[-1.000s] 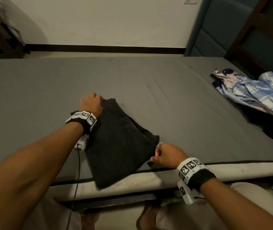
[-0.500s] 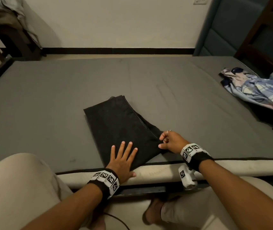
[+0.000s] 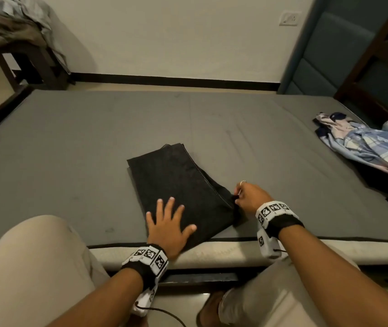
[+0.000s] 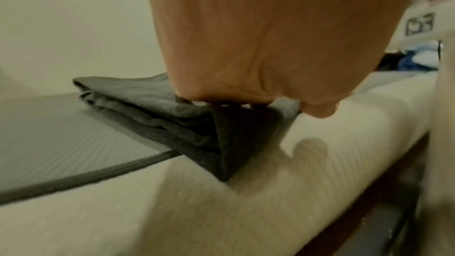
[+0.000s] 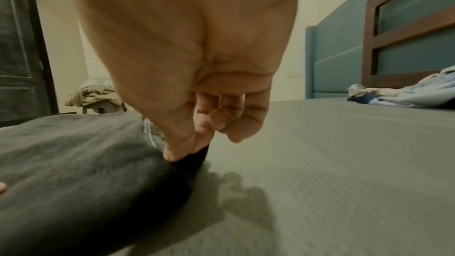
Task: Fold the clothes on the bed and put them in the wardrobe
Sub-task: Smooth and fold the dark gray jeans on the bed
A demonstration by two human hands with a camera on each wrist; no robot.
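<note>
A folded dark grey garment [image 3: 179, 185] lies on the grey bed [image 3: 70, 161] near its front edge, one corner hanging over the mattress side [image 4: 221, 153]. My left hand [image 3: 167, 223] lies flat on its near end, fingers spread and straight. My right hand [image 3: 247, 197] pinches the garment's right corner [image 5: 194, 155] between thumb and forefinger, the other fingers curled. A heap of unfolded clothes [image 3: 372, 147], with a blue plaid shirt on top, sits at the bed's right end.
A teal padded headboard [image 3: 330, 55] with a dark wood frame stands at the right. A dark stool [image 3: 27, 64] piled with crumpled cloth stands at the far left by the wall. A dark door [image 5: 17, 46] shows in the right wrist view. My knees are against the mattress edge.
My left hand left the garment's far corner and came down flat on its near end. The garment slid farther onto the bed. My right hand kept its pinch on the right corner.
</note>
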